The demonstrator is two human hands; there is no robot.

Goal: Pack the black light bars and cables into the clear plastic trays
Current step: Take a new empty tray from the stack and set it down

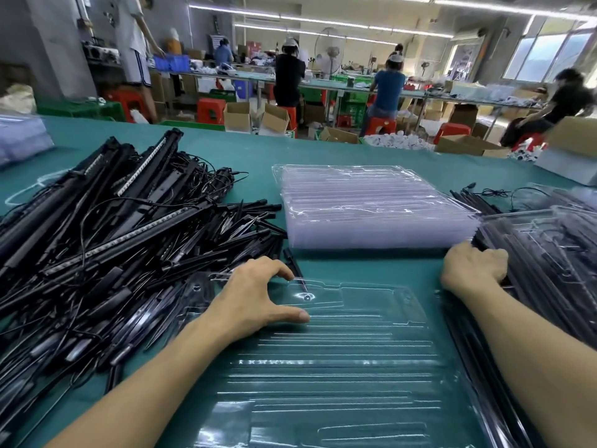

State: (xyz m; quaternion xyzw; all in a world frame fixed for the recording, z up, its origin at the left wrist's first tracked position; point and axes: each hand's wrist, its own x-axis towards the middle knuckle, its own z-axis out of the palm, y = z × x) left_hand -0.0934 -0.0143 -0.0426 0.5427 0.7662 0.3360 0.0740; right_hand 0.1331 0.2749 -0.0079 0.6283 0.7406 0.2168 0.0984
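Plastic lies nearest: one clear tray [339,367] sits unfilled at the near edge of the green worktop [226,147], its grooves bare, so packing of this one looks not yet begun. The left hand [255,295] rests spread on the tray's far-left part, thumb out and fingers loosely arched, likely to steady the light sheet where it overlaps the pile. The right hand [471,266] is off to the right, knuckles bent over the near corner of a stack of packed trays [549,253]. Its fingertips are hidden, so I cannot tell whether it grips or only leans. Along the left edge sprawls the heap of black light bars [113,227] tangled with thin cables [193,176], within the left hand's reach. At mid-worktop, past the open tray, stands a neat stack of empty trays [371,205], probably kept central to feed the next round. Seated workers [387,88] fill the benches beyond the far edge.
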